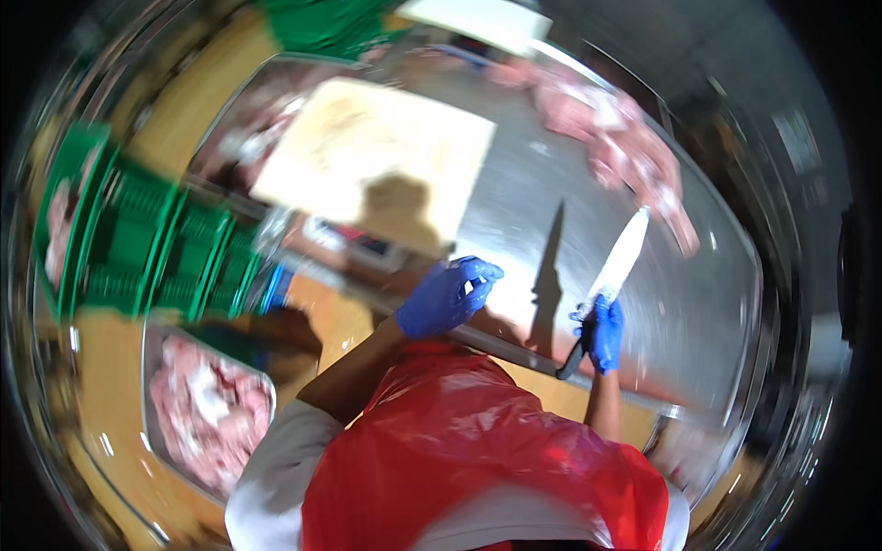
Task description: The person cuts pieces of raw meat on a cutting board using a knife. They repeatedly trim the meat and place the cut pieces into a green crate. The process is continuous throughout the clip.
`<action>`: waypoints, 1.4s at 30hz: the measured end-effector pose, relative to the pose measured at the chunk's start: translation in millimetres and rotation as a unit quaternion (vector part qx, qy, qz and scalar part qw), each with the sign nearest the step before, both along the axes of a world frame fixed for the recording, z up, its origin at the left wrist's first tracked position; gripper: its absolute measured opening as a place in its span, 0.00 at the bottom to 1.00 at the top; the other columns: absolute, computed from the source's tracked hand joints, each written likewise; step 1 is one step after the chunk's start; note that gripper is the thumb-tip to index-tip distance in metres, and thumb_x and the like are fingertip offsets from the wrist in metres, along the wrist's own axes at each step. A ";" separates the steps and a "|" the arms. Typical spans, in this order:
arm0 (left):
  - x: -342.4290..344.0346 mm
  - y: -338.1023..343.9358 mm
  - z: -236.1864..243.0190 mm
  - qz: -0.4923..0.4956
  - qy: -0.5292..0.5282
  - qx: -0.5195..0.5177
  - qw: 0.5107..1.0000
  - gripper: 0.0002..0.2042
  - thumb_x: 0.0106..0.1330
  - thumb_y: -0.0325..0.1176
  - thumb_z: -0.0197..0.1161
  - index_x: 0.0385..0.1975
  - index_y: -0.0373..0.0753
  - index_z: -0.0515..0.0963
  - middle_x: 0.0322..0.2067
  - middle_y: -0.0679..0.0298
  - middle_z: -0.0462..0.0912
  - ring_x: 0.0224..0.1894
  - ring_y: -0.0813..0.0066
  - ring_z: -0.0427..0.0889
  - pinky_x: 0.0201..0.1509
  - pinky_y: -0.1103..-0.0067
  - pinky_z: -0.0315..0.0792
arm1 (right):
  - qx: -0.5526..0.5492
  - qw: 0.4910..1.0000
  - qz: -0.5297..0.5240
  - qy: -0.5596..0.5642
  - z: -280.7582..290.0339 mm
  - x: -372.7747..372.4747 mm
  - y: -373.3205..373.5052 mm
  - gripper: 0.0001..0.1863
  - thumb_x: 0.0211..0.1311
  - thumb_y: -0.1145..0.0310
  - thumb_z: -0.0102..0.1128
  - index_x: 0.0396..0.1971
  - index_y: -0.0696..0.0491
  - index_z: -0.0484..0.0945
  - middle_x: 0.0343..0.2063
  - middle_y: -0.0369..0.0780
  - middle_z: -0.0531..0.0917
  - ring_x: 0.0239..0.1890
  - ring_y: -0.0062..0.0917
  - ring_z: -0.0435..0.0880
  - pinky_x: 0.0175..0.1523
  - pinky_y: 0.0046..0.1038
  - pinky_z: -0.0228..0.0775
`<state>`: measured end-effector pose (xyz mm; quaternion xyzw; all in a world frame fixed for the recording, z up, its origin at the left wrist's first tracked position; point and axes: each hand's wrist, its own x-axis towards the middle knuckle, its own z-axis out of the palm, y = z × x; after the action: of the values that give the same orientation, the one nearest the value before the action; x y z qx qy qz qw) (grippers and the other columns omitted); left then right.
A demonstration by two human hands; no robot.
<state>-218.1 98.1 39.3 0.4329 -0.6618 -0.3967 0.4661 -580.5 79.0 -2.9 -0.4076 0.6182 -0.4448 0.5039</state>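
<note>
My right hand (604, 335), in a blue glove, is closed round the black handle of a long knife (622, 255). Its broad, bright blade points up and away over the steel table (510, 207), with the tip near the pieces of raw meat (634, 151) along the far right side. My left hand (447, 296), also blue-gloved, hovers at the table's near edge, close to the lower corner of a pale cutting board (418, 138). Its fingers are bent but apart, and nothing shows between them.
A metal bin of meat (213, 404) stands low at my left. Green crates (129, 239) sit farther left, one with meat in it. Another tray of meat (243, 138) lies partly under the cutting board. A red apron (478, 441) covers my front.
</note>
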 end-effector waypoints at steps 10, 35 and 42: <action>-235.1 -375.8 -175.8 -0.022 -0.265 -0.247 0.932 0.20 0.61 0.34 0.64 0.50 0.32 0.74 0.44 0.44 0.81 0.48 0.45 0.81 0.53 0.60 0.75 | -0.012 0.971 -0.239 0.015 -142.1 -117.3 8.9 0.13 0.78 0.63 0.50 0.48 0.57 0.76 0.28 0.35 0.80 0.25 0.18 0.79 0.25 0.23 0.73; -316.3 -472.3 -281.1 0.193 -0.107 0.187 0.957 0.32 0.54 0.46 0.70 0.55 0.29 0.75 0.48 0.49 0.83 0.51 0.55 0.83 0.55 0.65 0.76 | 0.058 0.963 -0.255 -0.062 -140.3 -247.6 -33.4 0.12 0.77 0.62 0.52 0.48 0.55 0.75 0.26 0.33 0.77 0.24 0.17 0.79 0.25 0.23 0.76; -213.7 -276.5 -127.2 -0.051 0.318 0.383 0.866 0.21 0.58 0.33 0.63 0.52 0.33 0.78 0.43 0.62 0.83 0.45 0.65 0.82 0.50 0.73 0.78 | 0.032 0.983 -0.170 -0.060 -104.0 -217.6 -7.9 0.14 0.77 0.59 0.52 0.48 0.53 0.74 0.28 0.35 0.80 0.26 0.21 0.83 0.23 0.24 0.77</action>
<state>-431.9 -178.3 -87.8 0.3934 -0.2946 -0.7587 0.4276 -798.1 71.1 -106.9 -0.2530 0.6612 -0.5272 0.4700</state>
